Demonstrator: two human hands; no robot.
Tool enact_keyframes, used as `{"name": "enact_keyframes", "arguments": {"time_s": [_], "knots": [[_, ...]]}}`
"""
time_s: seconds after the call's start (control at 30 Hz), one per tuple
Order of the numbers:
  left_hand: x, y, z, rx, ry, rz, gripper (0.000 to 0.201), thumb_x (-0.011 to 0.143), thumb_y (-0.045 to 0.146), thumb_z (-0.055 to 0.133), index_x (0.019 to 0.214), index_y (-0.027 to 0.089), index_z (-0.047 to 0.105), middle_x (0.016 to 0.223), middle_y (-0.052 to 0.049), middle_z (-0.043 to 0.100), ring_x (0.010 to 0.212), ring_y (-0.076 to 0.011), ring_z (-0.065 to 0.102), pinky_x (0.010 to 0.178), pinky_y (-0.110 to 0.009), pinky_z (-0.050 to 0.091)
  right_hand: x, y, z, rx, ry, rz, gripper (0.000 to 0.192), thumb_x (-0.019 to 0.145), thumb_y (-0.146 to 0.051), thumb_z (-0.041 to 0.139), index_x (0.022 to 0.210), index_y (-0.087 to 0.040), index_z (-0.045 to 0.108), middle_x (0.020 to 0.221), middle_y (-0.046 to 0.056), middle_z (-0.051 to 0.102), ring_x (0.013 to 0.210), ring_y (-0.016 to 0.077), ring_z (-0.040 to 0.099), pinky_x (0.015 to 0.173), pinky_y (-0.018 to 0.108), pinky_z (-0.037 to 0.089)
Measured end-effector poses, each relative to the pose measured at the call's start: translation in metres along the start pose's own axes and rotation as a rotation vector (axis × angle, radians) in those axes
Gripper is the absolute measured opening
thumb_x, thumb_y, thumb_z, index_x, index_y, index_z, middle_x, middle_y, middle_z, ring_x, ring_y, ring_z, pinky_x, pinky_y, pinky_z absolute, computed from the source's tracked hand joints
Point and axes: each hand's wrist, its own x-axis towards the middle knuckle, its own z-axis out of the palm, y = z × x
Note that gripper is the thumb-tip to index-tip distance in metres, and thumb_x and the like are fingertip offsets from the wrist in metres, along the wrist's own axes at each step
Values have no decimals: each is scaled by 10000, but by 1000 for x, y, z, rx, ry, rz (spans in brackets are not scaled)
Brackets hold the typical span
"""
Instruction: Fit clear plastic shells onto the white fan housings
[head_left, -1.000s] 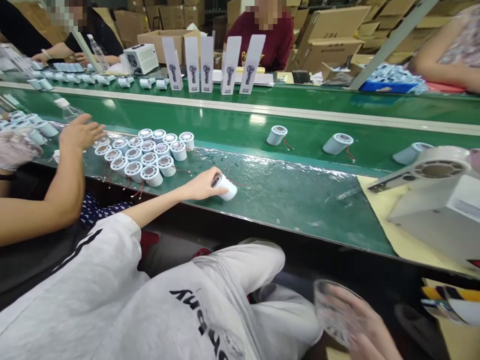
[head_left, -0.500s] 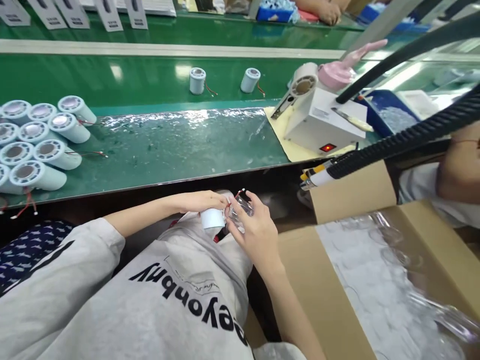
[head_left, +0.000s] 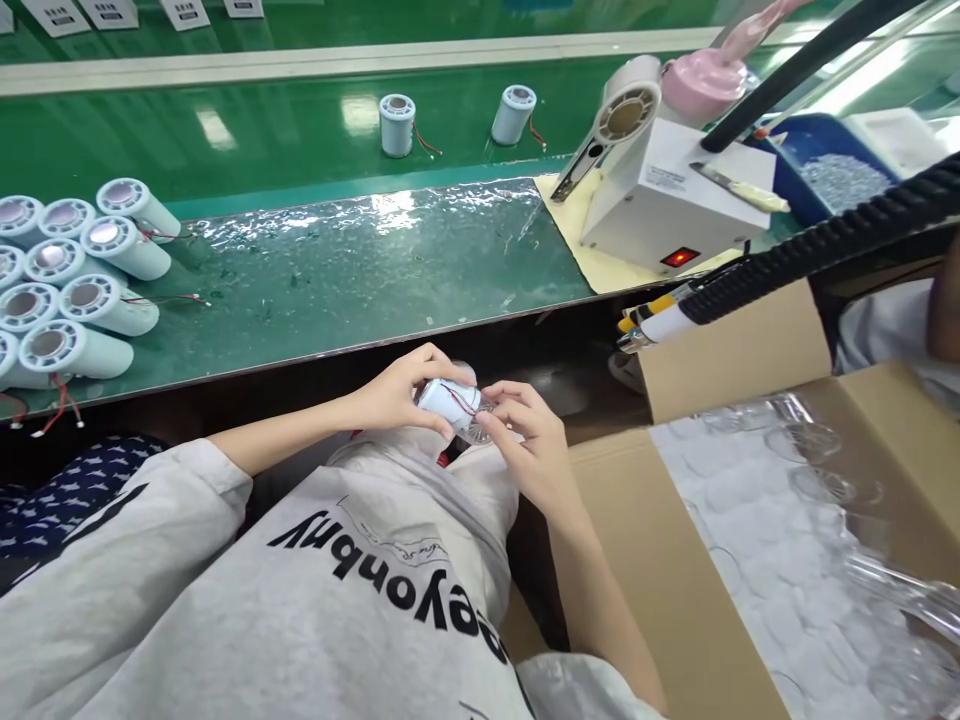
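Observation:
Over my lap, my left hand (head_left: pixel 412 388) is wrapped around a light blue cylinder (head_left: pixel 448 400) that lies tilted on its side. Thin red and dark wires run along the cylinder's surface toward its right end. At that end is a clear plastic piece (head_left: pixel 478 432) with ribs. My right hand (head_left: pixel 529 432) has its fingertips closed on this clear piece, close to the wires. Part of the clear piece is hidden behind the fingers, so how far it sits against the cylinder cannot be seen.
More blue cylinders (head_left: pixel 109 300) with wires lie grouped at the bench's left. Two stand farther back, one a blue cylinder (head_left: pixel 396 128). A white machine (head_left: pixel 660 215) with a lit red switch sits right. Below is a cardboard box (head_left: pixel 637 540) of clear parts; a black hose (head_left: pixel 817 235) crosses above.
The blue cylinder has turned from upright to lying sideways, wires now on top. My right hand has brought the clear piece to the cylinder's end. The camera view has tilted down.

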Motion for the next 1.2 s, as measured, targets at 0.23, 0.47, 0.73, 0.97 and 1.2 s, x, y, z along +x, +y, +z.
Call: {"name": "enact_keyframes", "arguments": {"time_s": [0.23, 0.47, 0.73, 0.97, 1.2], "knots": [[-2, -9, 0, -6, -171, 66, 652, 737, 448, 884, 1330, 256, 695, 1357, -139, 629, 1292, -311, 577, 1105, -456, 466, -3, 4, 1, 247, 123, 162, 322, 840, -388, 765, 579, -229, 664, 946, 70, 760, 932, 262, 735, 789, 392, 600], [-7, 5, 1, -316, -183, -149, 731, 749, 347, 859, 1416, 205, 597, 1374, -137, 658, 1041, -219, 696, 854, -307, 560, -10, 7, -5, 139, -15, -26, 246, 758, -385, 878, 970, -290, 796, 1268, 74, 742, 1246, 330, 679, 1079, 509, 552], [-10, 7, 0, -386, -201, -154, 760, 683, 332, 916, 1391, 266, 646, 1402, -112, 649, 1031, -214, 694, 816, -286, 561, -22, 11, -5, 108, -69, -77, 335, 851, -395, 818, 1145, -279, 705, 1370, 96, 699, 1289, 313, 661, 1054, 483, 590], [-12, 15, -2, -380, -227, -26, 730, 707, 263, 911, 1393, 279, 664, 1472, -125, 617, 1336, -307, 601, 1035, -388, 545, -23, 11, -5, 289, -106, 71, 422, 828, -487, 833, 1154, -275, 668, 1323, 98, 707, 1253, 283, 675, 1002, 445, 619], [-15, 12, -3, -316, -234, 53, 686, 752, 282, 889, 1398, 288, 657, 1498, -121, 602, 1407, -322, 554, 1097, -427, 529, -23, 8, -5, 431, -129, 188, 478, 816, -570, 823, 1144, -278, 632, 1219, 80, 729, 1069, 247, 729, 836, 363, 650]]}}
